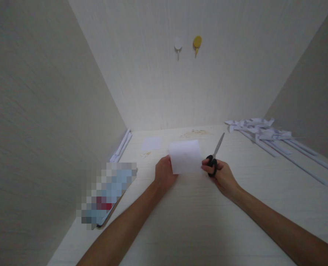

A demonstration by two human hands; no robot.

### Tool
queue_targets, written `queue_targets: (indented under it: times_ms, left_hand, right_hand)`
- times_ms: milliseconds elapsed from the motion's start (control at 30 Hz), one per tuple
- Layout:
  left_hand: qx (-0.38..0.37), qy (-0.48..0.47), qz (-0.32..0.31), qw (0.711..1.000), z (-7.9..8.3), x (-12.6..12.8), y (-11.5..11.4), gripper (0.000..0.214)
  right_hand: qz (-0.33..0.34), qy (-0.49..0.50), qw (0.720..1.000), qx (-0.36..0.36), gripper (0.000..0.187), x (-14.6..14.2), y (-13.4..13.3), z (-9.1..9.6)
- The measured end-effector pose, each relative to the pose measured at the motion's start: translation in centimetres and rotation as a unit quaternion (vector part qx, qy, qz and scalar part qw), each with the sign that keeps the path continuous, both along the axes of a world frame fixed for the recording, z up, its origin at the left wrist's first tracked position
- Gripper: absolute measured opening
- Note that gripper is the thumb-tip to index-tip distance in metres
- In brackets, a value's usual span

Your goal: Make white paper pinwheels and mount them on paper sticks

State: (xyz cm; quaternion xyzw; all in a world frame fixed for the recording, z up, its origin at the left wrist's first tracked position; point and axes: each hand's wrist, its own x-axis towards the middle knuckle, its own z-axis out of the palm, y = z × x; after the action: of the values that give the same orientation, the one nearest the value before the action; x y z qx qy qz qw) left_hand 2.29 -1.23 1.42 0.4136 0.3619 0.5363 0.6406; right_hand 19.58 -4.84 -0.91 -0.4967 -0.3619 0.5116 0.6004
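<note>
A white sheet of paper (185, 157), curved over at its top, is held up above the table. My left hand (164, 173) grips its left side, with some fingers hidden behind the sheet. In my right hand (222, 176) is a pair of scissors (213, 157) with black handles, its closed blades pointing up and away to the right. The fingertips of that hand come close to the right edge of the paper; whether they touch it I cannot tell.
A smaller white paper piece (152, 143) lies behind my left hand. Rolled paper sticks (297, 162) with crumpled paper tops (258, 125) lie at the right. More paper rolls (121, 145) and a pixelated flat object (111, 194) are at the left. Two hooks (197, 42) hang on the back wall.
</note>
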Motion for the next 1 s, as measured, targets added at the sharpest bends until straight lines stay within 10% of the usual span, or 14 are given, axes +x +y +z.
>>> queue_targets:
  times_ms: [333,700,1000]
  left_hand:
    - [-0.021,-0.033,-0.072,0.997,-1.2,1.7,-0.9,0.035]
    - [0.042,0.077,0.066,0.994,-2.0,1.8,-0.6,0.039]
    - [0.027,0.012,0.102,0.994,-1.6,2.4,-1.0,0.042]
  right_hand:
    - [-0.059,0.099,0.993,0.030,0.023,0.2,0.5,0.1]
    - [-0.096,0.046,0.994,0.031,0.027,0.0,0.3,-0.1]
    - [0.064,-0.141,0.987,0.034,0.027,-1.7,-0.7,0.0]
